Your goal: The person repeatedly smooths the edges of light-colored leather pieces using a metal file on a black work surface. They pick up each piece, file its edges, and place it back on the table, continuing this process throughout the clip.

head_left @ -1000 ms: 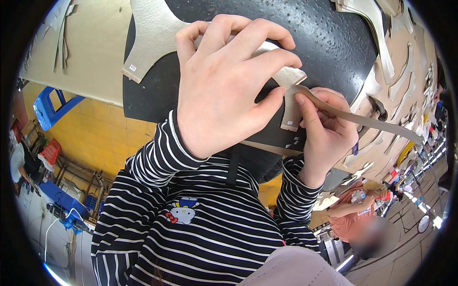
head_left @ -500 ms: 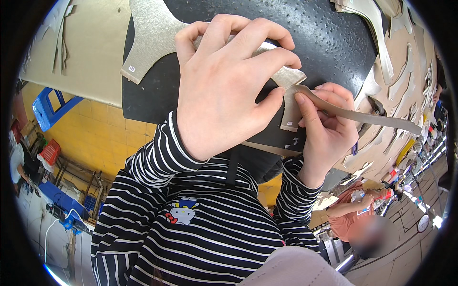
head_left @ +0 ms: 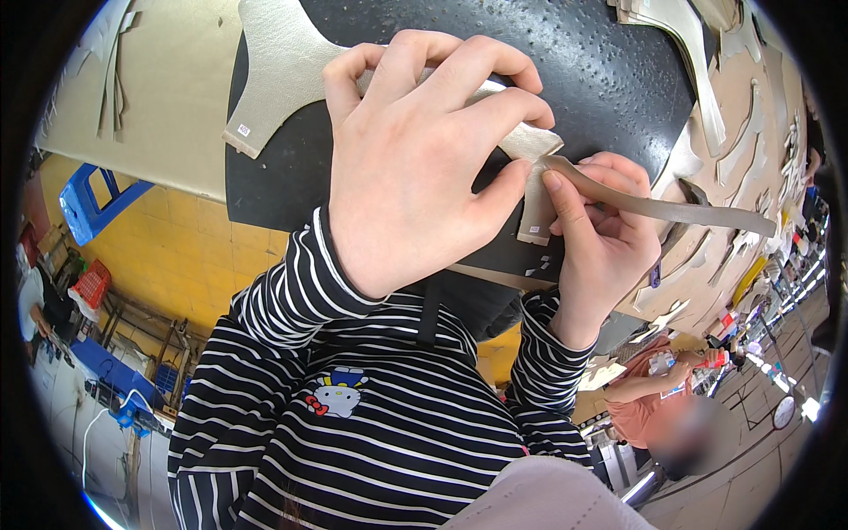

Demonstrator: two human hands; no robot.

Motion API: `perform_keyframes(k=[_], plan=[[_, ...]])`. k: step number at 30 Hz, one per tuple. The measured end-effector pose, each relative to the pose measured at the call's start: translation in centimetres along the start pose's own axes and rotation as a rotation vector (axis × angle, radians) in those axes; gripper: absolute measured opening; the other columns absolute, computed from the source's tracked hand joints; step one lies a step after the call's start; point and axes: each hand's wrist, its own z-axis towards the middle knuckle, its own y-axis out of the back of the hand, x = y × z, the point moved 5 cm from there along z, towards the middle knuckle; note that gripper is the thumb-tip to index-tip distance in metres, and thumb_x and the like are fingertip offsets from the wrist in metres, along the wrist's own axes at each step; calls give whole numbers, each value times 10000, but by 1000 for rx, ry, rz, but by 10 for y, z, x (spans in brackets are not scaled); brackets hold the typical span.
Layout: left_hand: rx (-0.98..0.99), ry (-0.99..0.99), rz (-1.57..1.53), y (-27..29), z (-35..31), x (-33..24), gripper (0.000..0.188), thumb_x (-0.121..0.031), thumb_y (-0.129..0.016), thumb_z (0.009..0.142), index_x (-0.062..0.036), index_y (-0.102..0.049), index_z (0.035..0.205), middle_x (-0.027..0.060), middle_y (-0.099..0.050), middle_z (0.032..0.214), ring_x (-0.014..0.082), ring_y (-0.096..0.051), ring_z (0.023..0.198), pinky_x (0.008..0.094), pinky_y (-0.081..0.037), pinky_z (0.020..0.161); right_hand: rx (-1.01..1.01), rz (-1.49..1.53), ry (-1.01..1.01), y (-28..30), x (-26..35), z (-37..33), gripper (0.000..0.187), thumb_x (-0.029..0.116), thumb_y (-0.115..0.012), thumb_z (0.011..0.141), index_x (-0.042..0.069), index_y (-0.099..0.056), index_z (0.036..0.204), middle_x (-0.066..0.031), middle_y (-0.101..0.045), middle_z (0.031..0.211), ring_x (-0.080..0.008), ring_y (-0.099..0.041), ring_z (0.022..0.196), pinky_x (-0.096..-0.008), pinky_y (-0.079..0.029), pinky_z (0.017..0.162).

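Note:
A pale gold, leather-like cut piece point(head_left: 281, 75) with curved edges lies on a black pitted board point(head_left: 609, 71). My left hand point(head_left: 411, 177) rests over its middle, fingers bent and spread, pressing it down and hiding part of it. The left thumb tip touches the piece beside its narrow right end, where a small white label shows. Between thumb and fingers, my right hand point(head_left: 605, 243) pinches a long taupe strip point(head_left: 689, 212). One end of the strip meets the gold piece near the left thumb; the other hangs out to the right.
Stacked cut pieces point(head_left: 676, 35) lie at the upper right, with loose scraps point(head_left: 676, 309) on the tan surface beyond. A gold sheet point(head_left: 168, 115) covers the left side. A blue plastic stool point(head_left: 88, 203) stands lower left. Another person point(head_left: 640, 393) is at the lower right.
Very little differs. My right hand and the strip have shifted slightly left, and the strip's free end sits a little lower. The left hand stays over the gold piece.

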Motion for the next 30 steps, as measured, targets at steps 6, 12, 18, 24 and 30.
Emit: perform_keyframes(k=[6,12,18,24,30], plan=[[-16,22,0,-1,3,-1,246,-203,-794,702,-224,-749,943,-132,-633,1128,134,-503,1079,395,-260,960,3,25,-15,0,-1,1,180,-66,-788,816,-51,-692,967,-77,-617,1075,-37,-611,722,-154,-510,556],[24,70,10,0,6,-5,211,-206,-789,706,-214,-744,912,-131,-620,1088,143,-491,1046,395,-255,967,18,74,-54,2,0,3,180,-61,-779,825,-61,-684,977,-99,-614,1081,-60,-644,730,-163,-550,543],[25,69,11,0,7,-5,204,-214,-791,710,-218,-753,910,-130,-616,1091,145,-491,1047,391,-247,978,20,64,-40,2,1,5,183,-57,-782,825,-62,-687,982,-97,-610,1059,-66,-651,723,-162,-553,540],[28,45,23,0,7,-4,207,-214,-793,713,-231,-774,919,-130,-619,1110,137,-494,1054,389,-243,984,-2,72,-79,1,0,5,173,-56,-780,828,-67,-691,976,-86,-612,1034,-62,-647,691,-158,-541,535],[34,49,25,0,8,-5,211,-212,-797,706,-231,-779,916,-131,-621,1112,132,-495,1052,379,-242,986,-40,78,-108,-1,2,4,147,-48,-778,834,-73,-698,955,-80,-617,1014,-58,-636,651,-161,-530,529]])
